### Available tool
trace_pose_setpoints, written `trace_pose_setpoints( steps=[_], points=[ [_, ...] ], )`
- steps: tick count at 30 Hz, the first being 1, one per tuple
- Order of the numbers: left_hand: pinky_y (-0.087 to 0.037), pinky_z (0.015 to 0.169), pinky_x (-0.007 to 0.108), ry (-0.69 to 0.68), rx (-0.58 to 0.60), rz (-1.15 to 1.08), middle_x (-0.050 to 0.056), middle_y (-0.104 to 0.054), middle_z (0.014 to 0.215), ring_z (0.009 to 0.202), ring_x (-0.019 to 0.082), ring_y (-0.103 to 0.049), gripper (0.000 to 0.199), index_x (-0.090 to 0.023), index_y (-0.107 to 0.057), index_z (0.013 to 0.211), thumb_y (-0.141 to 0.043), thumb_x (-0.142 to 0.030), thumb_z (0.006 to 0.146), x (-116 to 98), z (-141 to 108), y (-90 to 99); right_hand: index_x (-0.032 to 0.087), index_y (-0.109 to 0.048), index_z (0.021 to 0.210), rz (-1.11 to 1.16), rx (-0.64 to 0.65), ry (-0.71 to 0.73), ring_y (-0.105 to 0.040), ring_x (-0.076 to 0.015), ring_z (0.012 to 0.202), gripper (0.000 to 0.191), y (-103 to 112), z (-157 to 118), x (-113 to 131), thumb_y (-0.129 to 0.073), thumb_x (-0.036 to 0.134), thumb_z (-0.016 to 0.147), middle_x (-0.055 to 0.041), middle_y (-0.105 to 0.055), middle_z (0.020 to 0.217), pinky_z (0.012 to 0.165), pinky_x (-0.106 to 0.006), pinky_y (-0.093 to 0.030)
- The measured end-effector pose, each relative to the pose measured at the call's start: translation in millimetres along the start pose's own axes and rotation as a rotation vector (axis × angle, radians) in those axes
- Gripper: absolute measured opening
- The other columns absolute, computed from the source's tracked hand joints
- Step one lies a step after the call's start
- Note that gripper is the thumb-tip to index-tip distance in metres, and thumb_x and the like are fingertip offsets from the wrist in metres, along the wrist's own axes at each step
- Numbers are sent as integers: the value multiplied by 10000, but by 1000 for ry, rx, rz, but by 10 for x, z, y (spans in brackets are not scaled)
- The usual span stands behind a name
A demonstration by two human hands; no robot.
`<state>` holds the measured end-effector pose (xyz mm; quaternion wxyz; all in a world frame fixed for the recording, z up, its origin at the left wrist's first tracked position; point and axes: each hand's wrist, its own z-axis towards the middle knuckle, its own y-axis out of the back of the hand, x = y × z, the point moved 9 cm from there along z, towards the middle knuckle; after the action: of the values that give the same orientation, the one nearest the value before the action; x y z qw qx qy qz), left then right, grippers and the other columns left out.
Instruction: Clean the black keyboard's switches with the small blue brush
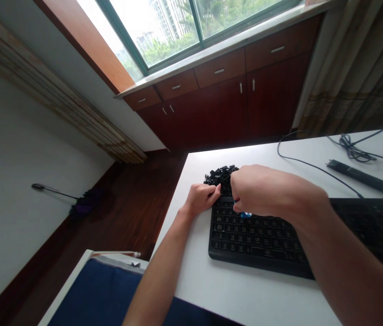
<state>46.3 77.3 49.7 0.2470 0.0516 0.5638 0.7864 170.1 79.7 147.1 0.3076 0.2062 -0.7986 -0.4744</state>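
Note:
A black keyboard [273, 254] lies on the white table, its key positions showing bare sockets over much of the left part. My right hand [257, 190] is closed above its upper left area, gripping a small blue thing [246, 215] that sticks out below the fingers; its kind is hidden. My left hand [202, 198] rests at the keyboard's upper left corner with fingers curled closed. Whether anything is in those fingers cannot be seen. Just beyond both hands sits a heap of loose black keycaps [221, 174], partly covered by my right hand.
The white table [208, 290] bears a black cable [307, 160], a coiled part of it [357, 151] and a long black strip [361, 175] at the right. A thin bent metal rod lies farther right. A blue-covered seat [93, 290] stands at the lower left.

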Motion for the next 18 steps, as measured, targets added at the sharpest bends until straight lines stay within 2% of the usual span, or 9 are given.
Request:
trace_pose_setpoints(
  steps=[6,10,18],
  points=[
    [-265,505,229,-2,1,-4,-34,-435,458,444,67,-336,477,-156,-430,492,-472,-319,939,-1,-3,-5,180,-742,777,-11,35,-4,-542,-157,514,156,-36,39,-25,-638,291,743,-29,-603,576,495,-269,-345],
    [-267,504,232,4,-12,-2,-37,-419,447,431,65,-328,492,-159,-429,485,-466,-322,947,-16,9,18,173,-745,776,-22,-13,19,-536,-156,524,194,3,70,-67,-647,337,739,-37,-608,591,495,-271,-331],
    [-258,504,239,9,-16,-4,-39,-419,446,422,64,-335,494,-161,-424,492,-459,-328,956,-8,3,13,178,-733,750,-32,-17,-2,-500,-140,502,192,43,78,-104,-663,355,727,-21,-589,570,470,-260,-307]
  ],
)
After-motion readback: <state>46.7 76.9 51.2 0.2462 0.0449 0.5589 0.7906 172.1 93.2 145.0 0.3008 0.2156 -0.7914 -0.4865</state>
